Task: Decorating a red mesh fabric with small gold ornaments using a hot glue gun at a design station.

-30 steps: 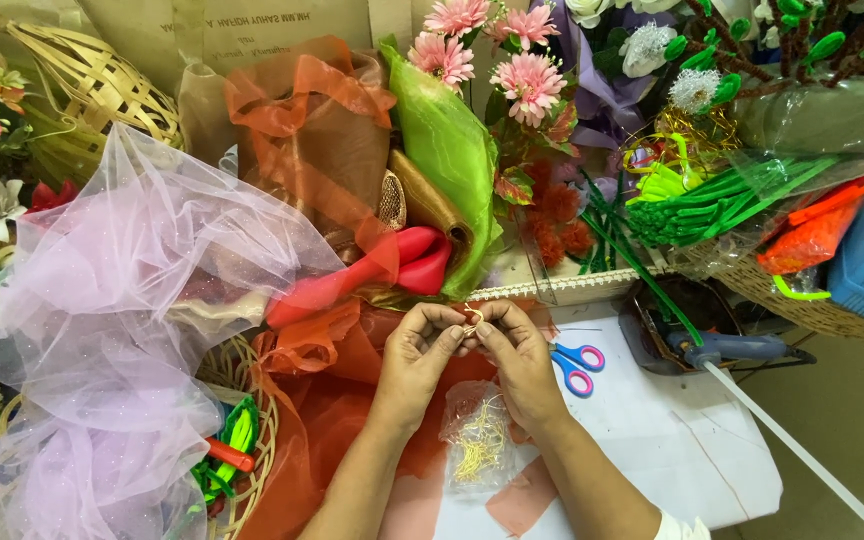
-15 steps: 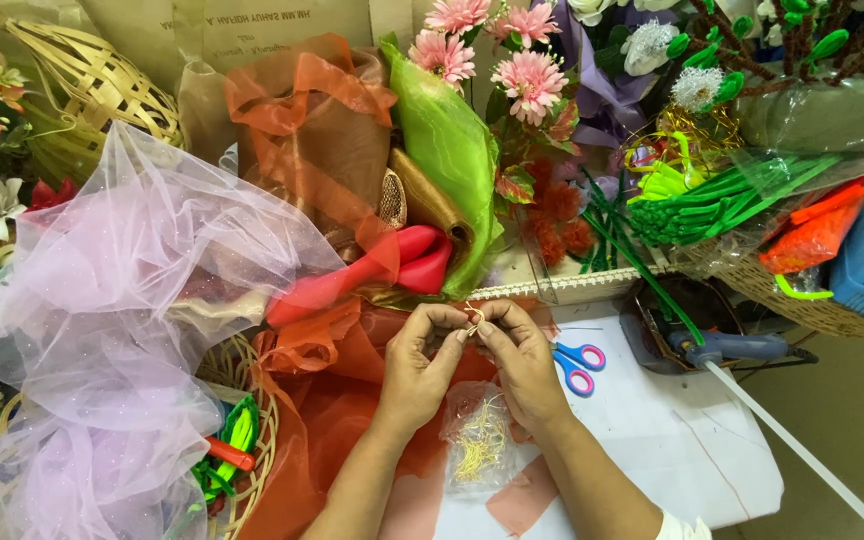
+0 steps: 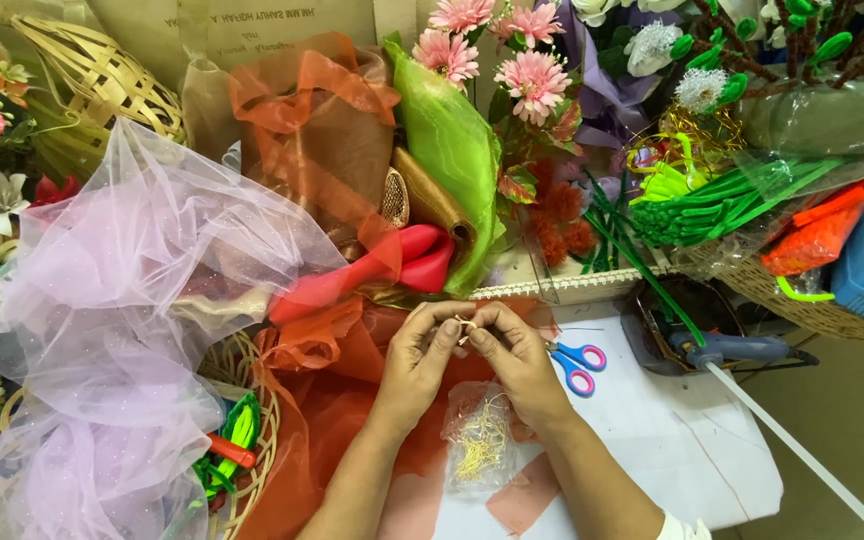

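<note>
Both hands meet at the middle of the table, fingertips pinched together on a tiny pale piece [image 3: 465,325] held between them. The left hand [image 3: 420,362] curls in from the left, thumb and forefinger narrowed right down on it; the right hand [image 3: 518,360] answers from the other side with the same tight pinch. What the piece is exactly, too small to tell.

Just below the hands lies a clear bag [image 3: 480,450] of thin gold strands, resting on the white table [image 3: 682,450]. Orange fabric [image 3: 352,400] spreads under the wrists and forearms. Right beside the right hand sit the scissors [image 3: 574,364], blue and pink handles, blades hidden behind the fingers.

To the left billows a big heap of lilac tulle [image 3: 122,330], draped over a wicker basket [image 3: 252,420]. Behind the hands stand rolls of orange, brown and green mesh [image 3: 447,150], with pink flowers [image 3: 532,80] above. Off to the right, a glue gun [image 3: 727,350] lies near a bundle of green stems [image 3: 722,205], well apart from the hands.
</note>
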